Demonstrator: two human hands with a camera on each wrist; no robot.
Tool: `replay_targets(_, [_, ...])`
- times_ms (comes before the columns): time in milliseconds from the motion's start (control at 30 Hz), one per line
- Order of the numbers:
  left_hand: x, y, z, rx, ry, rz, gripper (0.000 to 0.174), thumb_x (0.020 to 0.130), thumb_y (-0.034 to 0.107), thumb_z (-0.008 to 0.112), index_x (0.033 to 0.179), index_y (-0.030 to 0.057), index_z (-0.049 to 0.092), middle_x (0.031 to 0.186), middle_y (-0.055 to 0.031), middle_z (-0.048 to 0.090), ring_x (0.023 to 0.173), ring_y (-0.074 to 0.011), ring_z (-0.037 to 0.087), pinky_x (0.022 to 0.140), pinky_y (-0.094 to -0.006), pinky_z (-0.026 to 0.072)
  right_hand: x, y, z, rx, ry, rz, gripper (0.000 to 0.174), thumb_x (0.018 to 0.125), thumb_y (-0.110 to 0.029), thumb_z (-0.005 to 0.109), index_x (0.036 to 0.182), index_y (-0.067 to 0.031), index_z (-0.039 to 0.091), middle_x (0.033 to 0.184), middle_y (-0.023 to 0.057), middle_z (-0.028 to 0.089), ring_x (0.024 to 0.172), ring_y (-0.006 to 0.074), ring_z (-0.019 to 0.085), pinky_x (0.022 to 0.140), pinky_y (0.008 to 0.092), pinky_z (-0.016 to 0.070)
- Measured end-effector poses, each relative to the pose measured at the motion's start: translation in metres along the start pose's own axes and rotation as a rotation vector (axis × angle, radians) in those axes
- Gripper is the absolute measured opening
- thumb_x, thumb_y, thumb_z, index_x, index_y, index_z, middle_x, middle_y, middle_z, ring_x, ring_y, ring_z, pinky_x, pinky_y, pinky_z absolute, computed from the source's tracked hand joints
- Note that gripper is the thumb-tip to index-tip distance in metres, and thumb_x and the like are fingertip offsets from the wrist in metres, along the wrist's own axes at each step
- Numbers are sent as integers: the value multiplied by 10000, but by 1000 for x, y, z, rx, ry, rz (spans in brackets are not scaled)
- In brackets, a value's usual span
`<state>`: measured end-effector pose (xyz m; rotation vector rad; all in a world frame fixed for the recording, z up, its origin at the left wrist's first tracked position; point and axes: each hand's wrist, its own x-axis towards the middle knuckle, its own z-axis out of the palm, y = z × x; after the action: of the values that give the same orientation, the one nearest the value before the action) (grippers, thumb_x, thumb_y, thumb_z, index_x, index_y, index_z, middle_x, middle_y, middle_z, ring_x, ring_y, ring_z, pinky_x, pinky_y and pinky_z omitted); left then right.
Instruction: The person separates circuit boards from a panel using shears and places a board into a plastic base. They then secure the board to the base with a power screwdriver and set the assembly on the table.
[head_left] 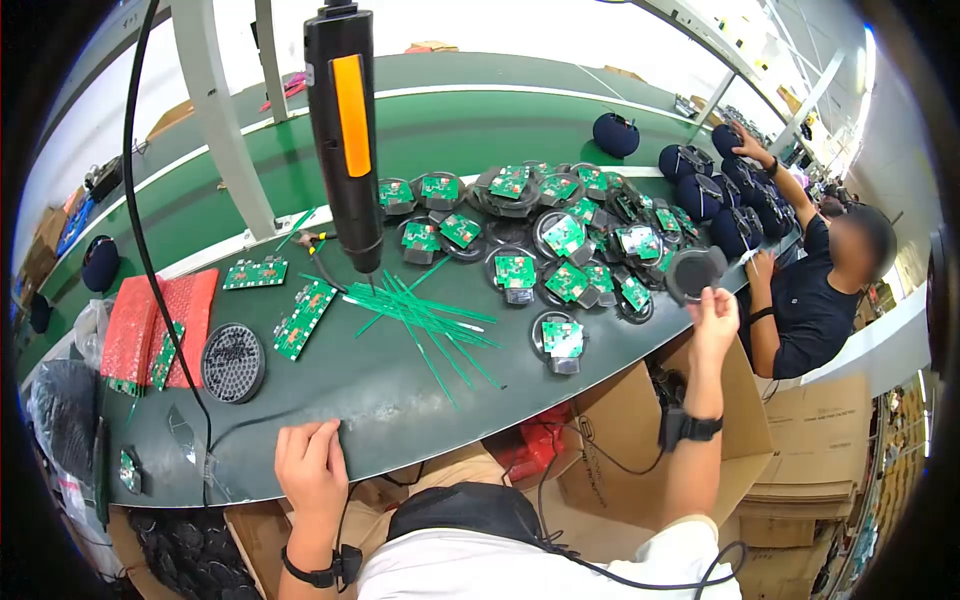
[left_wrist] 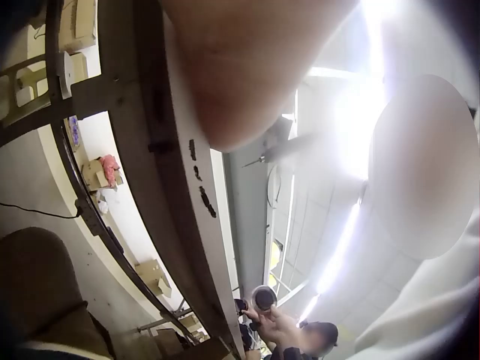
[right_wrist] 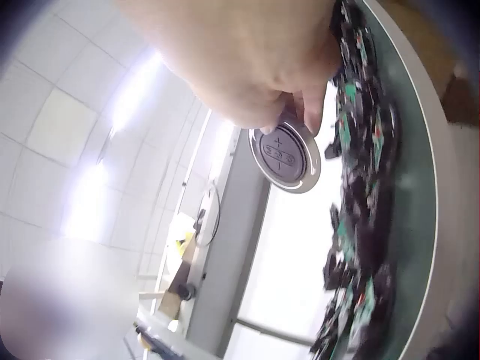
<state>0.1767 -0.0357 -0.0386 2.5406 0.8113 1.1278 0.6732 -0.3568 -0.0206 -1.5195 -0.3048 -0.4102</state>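
Note:
My right hand (head_left: 713, 325) pinches a round black button panel (head_left: 690, 276) by its edge, raised over the right end of the bench. In the right wrist view the panel (right_wrist: 282, 159) shows a plus, a minus and a row of symbols inside a shiny rim. Below and left of it lie many round black housings with green circuit boards (head_left: 565, 237). My left hand (head_left: 312, 465) rests at the front edge of the green bench (head_left: 400, 420), fingers loosely bent, with nothing seen in it. In the left wrist view that hand (left_wrist: 247, 67) is close and blurred.
A power screwdriver (head_left: 342, 130) hangs over green cable ties (head_left: 420, 315). Left are a black speaker grille (head_left: 233, 363), red bubble wrap (head_left: 185, 310) and loose boards (head_left: 305, 317). Dark blue round speakers (head_left: 735, 225) stand by another person (head_left: 820, 310) at right. Cardboard boxes (head_left: 620, 440) stand below.

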Motion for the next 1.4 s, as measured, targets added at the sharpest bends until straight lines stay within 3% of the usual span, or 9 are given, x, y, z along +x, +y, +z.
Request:
replay_targets(133, [2, 0, 0, 3, -2, 3, 194, 760, -86, 703, 932, 3, 694, 842, -122, 630, 765, -308, 576, 667, -399, 465, 89, 34, -32, -725, 140, -407, 174, 880, -135, 763, 924, -15, 645, 821, 55, 608, 750, 186, 589, 719, 334, 493])
replay_targets(500, [2, -1, -1, 34, 25, 2, 206, 732, -66, 736, 917, 21, 712, 847, -97, 636, 750, -293, 575, 653, -394, 475, 136, 65, 11, -1261, 10, -470, 117, 837, -168, 756, 864, -109, 659, 946, 103, 636, 913, 338, 632, 767, 479, 508])
replay_targets(700, [2, -1, -2, 28, 14, -2, 205, 734, -57, 733, 920, 29, 717, 847, -89, 635, 754, -291, 575, 661, -395, 477, 131, 68, 6, -1085, -199, -328, 116, 836, -104, 736, 951, -91, 745, 980, 138, 697, 959, 326, 676, 839, 430, 528])
replay_targets(833, [1, -2, -3, 28, 4, -8, 205, 732, -45, 736, 922, 33, 719, 851, -86, 638, 763, -290, 581, 664, -397, 482, 124, 60, 0, -1033, -97, -544, 126, 843, -94, 731, 963, -57, 740, 986, 127, 719, 950, 337, 683, 849, 429, 527])
replay_targets(1033, [2, -2, -3, 28, 30, -6, 185, 740, -46, 735, 904, 40, 720, 843, -89, 638, 749, -291, 588, 650, -390, 488, -30, -84, 91, -260, -537, -372, 110, 856, 78, 663, 932, 1, 684, 890, 108, 679, 805, 186, 673, 708, 300, 527])
replay_targets(1167, [-3, -8, -3, 38, 8, -7, 193, 740, 2, 758, 919, 66, 729, 856, -77, 649, 769, -284, 600, 662, -391, 500, -163, -195, 138, -124, -1082, -875, 213, 744, 63, 694, 917, -61, 700, 899, 94, 713, 796, 273, 691, 686, 327, 547])
replay_targets(1267, [-6, -11, -2, 65, 7, -13, 199, 743, 6, 760, 929, 69, 728, 859, -70, 650, 773, -280, 601, 662, -392, 500, -217, -242, 157, 114, -1505, -796, 211, 696, -97, 822, 899, -113, 765, 927, 74, 728, 658, 204, 694, 573, 309, 551])
replay_targets(1367, [-8, -11, 0, 47, 31, 1, 199, 750, 6, 758, 937, 69, 727, 860, -63, 648, 770, -276, 600, 661, -387, 503, -248, -286, 187, 620, -1431, -1017, 283, 698, 55, 725, 945, -84, 735, 922, 124, 712, 604, 166, 672, 506, 270, 540])
replay_targets(1400, [-8, -12, 0, 40, 33, -1, 197, 753, 7, 757, 938, 68, 726, 859, -61, 647, 768, -274, 600, 665, -384, 507, -259, -287, 201, 795, -1287, -1095, 272, 738, -71, 774, 1008, -99, 756, 918, 154, 705, 627, 200, 663, 520, 276, 537])
